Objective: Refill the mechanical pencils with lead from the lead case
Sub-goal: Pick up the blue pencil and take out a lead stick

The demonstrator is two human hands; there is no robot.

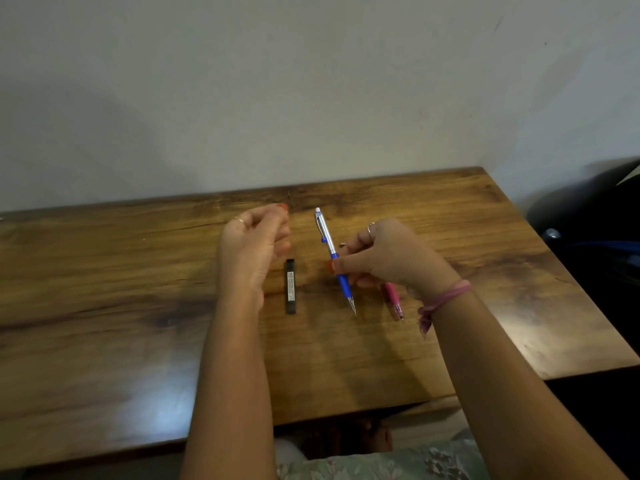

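Head view looks down on a wooden worktop (121, 306) set against a pale wall. The right hand (391, 258) holds a blue-and-silver mechanical pencil (332, 256), its fingers (346, 263) clamped round the blue grip section; the pencil is tilted, with its cap end pointing away from the person and its metal tip toward the person. The left hand (252, 237) is raised above the worktop with curled fingers; whether they pinch anything cannot be told. A black lead case (290, 286) lies flat on the worktop between the two hands. A pink mechanical pencil (393, 299) lies partly hidden under the right hand. A pink band (446, 299) circles the right wrist.
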